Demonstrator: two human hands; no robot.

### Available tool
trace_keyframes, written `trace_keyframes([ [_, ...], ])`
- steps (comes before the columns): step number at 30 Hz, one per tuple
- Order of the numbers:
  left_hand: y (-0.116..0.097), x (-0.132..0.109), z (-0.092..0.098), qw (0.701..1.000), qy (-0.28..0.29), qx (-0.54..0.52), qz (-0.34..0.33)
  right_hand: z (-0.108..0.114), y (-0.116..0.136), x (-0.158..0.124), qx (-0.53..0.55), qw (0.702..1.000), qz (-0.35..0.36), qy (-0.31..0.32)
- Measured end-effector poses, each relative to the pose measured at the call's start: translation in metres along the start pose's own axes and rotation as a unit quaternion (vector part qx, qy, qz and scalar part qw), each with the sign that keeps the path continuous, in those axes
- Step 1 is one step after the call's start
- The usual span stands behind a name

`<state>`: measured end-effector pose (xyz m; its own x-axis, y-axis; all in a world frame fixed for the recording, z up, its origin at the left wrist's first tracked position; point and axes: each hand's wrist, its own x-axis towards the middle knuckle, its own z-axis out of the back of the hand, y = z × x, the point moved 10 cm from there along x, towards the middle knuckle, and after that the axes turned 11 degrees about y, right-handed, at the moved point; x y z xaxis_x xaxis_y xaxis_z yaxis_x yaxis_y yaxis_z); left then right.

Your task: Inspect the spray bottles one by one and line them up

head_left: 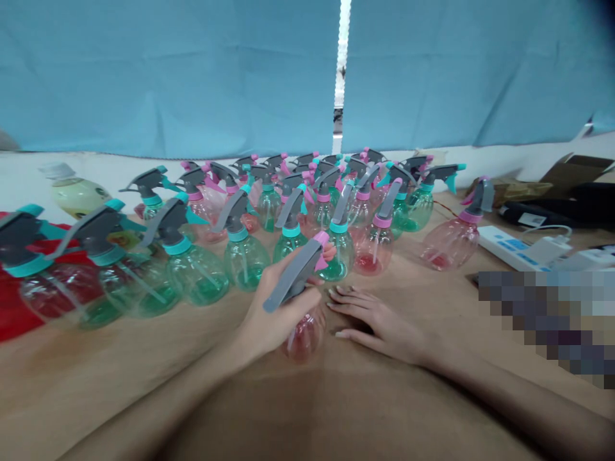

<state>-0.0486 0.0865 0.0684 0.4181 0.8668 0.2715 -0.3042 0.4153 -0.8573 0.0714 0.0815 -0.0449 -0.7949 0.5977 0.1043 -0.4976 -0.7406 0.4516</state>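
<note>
My left hand (276, 301) is wrapped round the neck of a pink spray bottle (303, 334) with a grey trigger head and pink nozzle, tilted over the brown table (144, 371). Just right of the bottle, my right hand (377, 320) lies flat on the table with its fingers stretched out and touching or nearly touching the bottle's side. It holds nothing. Behind both hands stands a crowd of several more spray bottles, green ones (245, 256) with teal collars and pink ones (377, 246) with pink collars.
One pink spray bottle (454, 240) stands apart at the right. A white power strip (509, 246) with a plug and cardboard pieces lie at the far right. A yellowish bottle (77, 192) and red cloth (14, 307) are at the left. Blue curtain behind.
</note>
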Motion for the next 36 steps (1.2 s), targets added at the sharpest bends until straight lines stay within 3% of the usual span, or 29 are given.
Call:
trace_keyframes([
  [12,-0.0023,0.0027,-0.0018,0.999,0.003,-0.038,-0.003,0.0005,0.001,0.0,0.0,1.0,0.006,-0.002],
  [36,-0.0032,-0.0013,-0.0004,1.0,-0.006,-0.001,-0.009,0.0011,0.0018,0.0001,0.005,1.0,0.007,-0.001],
])
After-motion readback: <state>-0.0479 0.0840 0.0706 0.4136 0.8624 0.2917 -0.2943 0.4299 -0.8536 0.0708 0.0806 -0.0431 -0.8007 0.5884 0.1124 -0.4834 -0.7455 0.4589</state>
